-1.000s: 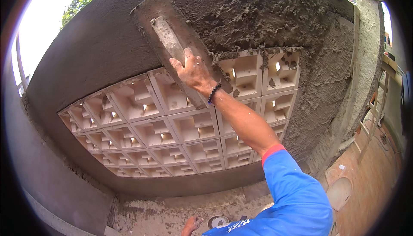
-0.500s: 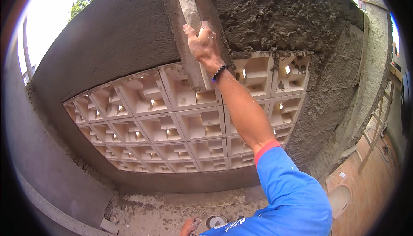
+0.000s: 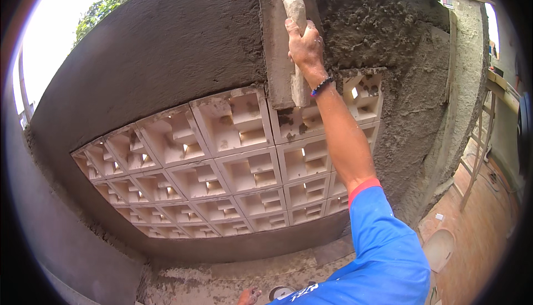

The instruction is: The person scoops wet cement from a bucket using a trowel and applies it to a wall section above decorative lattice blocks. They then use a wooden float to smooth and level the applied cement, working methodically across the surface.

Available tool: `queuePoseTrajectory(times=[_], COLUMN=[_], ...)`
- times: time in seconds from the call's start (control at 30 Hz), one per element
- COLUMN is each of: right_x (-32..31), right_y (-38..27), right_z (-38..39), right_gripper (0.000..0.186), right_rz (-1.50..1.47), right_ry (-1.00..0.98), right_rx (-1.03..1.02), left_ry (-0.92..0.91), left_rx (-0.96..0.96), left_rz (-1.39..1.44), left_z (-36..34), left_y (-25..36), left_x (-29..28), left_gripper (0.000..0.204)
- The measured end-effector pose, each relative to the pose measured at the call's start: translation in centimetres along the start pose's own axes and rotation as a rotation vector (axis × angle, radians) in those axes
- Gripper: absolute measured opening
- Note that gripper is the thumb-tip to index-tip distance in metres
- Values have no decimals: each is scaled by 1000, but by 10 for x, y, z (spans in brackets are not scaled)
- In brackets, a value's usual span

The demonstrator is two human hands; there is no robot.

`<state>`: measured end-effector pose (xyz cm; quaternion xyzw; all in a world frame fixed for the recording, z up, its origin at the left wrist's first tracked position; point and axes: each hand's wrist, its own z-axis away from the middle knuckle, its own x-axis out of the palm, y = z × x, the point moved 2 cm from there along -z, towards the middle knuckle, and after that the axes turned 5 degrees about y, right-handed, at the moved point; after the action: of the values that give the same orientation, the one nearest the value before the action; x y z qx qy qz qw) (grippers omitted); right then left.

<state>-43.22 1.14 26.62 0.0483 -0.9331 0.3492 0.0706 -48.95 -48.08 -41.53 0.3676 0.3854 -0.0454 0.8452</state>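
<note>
My right hand point(image 3: 306, 44) is closed around the handle of a long plastering float point(image 3: 278, 66), thumb laid along its left side. The float stands nearly upright against the grey mortar wall point(image 3: 166, 44), its board coated in mortar. The lower end overlaps the top edge of the pale vent-block panel point(image 3: 250, 163). Smooth mortar lies left of the float, rough mortar point(image 3: 377, 16) to its right. Low at the bottom edge is my left hand point(image 3: 250, 296), partly cut off; its fingers look loosely bent and apart, with nothing visible in them.
A round bucket point(image 3: 281, 292) stands beside my left hand, partly behind my blue shirt. At right are a rough pillar point(image 3: 466, 44), a wooden ladder-like frame point(image 3: 478, 155) and a pale oval basin point(image 3: 439, 249) on the floor. A plain side wall point(image 3: 55, 216) bounds the left.
My right hand and the float have shifted right across the wall, and slightly upward in view. The view has shifted somewhat too. My left hand stays low, a little further right.
</note>
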Motion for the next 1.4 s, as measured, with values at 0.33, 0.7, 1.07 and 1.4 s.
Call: queuePoseTrajectory(times=[0.33,0.7,1.07,1.4], right_x=[-36,-47,-61,-68], right_y=[-15,-13,-4,6], right_z=[-36,-69,-82,-95], right_gripper=[48,48,53,53], right_rz=[-111,-153,-95,-231], right_ry=[-8,34,44,-13], right_rx=[5,31,-44,11], left_ry=[-35,-47,-33,-55], left_rx=[36,44,38,11], left_rz=[-34,-46,-52,-63], left_z=[-23,-29,-22,-12], left_y=[9,14,9,-13], left_x=[4,11,9,25], left_gripper=[55,55,55,55])
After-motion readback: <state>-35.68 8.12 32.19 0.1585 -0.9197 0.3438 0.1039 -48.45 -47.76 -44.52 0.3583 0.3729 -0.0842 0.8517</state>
